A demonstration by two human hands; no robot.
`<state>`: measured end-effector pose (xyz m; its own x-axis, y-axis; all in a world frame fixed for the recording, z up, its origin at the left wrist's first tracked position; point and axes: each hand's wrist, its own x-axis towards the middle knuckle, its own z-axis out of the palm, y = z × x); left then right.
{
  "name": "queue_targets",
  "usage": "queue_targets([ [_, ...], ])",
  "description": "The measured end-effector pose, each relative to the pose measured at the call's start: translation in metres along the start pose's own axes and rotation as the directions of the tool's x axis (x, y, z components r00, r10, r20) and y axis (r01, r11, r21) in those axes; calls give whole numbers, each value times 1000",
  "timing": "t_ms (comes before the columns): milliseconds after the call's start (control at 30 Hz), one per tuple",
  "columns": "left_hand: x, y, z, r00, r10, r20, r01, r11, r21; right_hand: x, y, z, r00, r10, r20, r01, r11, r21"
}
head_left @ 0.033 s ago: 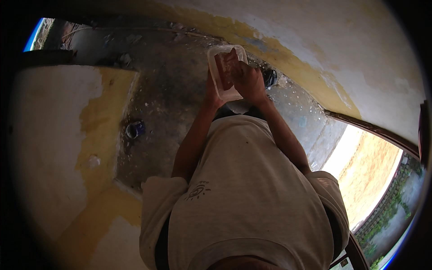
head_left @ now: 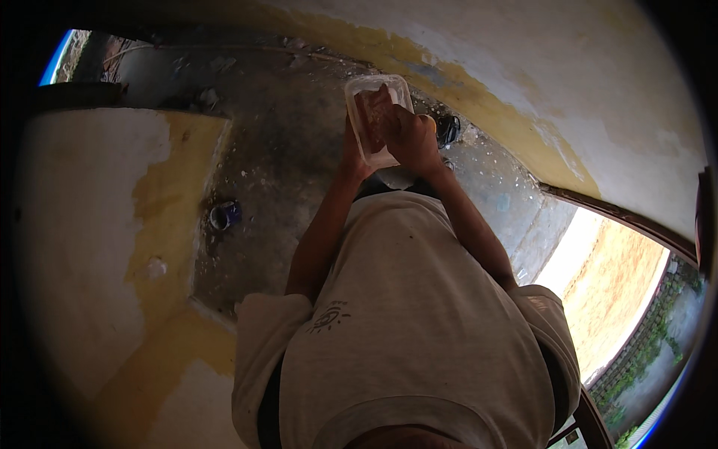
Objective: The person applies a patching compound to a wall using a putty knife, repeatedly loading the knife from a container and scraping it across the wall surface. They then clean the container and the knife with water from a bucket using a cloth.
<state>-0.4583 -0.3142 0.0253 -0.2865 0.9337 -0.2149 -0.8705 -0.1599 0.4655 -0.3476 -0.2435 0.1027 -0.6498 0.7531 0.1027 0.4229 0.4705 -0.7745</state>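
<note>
A rectangular, clear plastic tub point(head_left: 401, 91) is up in front of me, above the floor. My left hand point(head_left: 356, 157) supports it from its left side and underneath, where most of the fingers are hidden. Inside the tub is a flat reddish-brown piece point(head_left: 371, 120) with pale smears and a raised far corner; its exact kind cannot be made out. My right hand point(head_left: 416, 142) is closed on its right side, over the tub's right rim. A small yellow-orange rounded end point(head_left: 430, 124) shows beside the right fist.
A dark blue can point(head_left: 226, 215) stands on the speckled concrete floor point(head_left: 262, 254) at left. A black object point(head_left: 449, 130) lies by the far wall point(head_left: 523, 112), whose yellow and white paint is patchy. A similar wall point(head_left: 97, 224) stands at left. A bright doorway point(head_left: 598, 277) opens at right.
My right hand and the reddish-brown piece have shifted slightly left and turned within the tub. The yellow-orange end has come into view beside the fist. The left hand stays put.
</note>
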Motion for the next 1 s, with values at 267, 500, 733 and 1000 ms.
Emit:
queue_targets([
  [267, -2, 1, -8, 998, -53, -31, 52, 998, -39, 0, 9, 2, 998, 47, 44, -49, 998, 41],
  [500, -2, 3, 0, 999, -21, -26, 22, 999, 40, 2, 7, -6, 994, -23, 102, 32, 996, -88],
  [733, -9, 11, -5, 996, -85, 22, 86, 995, -52, 3, 3, -21, 993, -59, -99, 54, 997, -57],
  [1000, 4, 12, -22, 1000, -30, 10, 30, 999, 18, -9, -1, 10, 995, -98, 13, 99, 993, -68],
])
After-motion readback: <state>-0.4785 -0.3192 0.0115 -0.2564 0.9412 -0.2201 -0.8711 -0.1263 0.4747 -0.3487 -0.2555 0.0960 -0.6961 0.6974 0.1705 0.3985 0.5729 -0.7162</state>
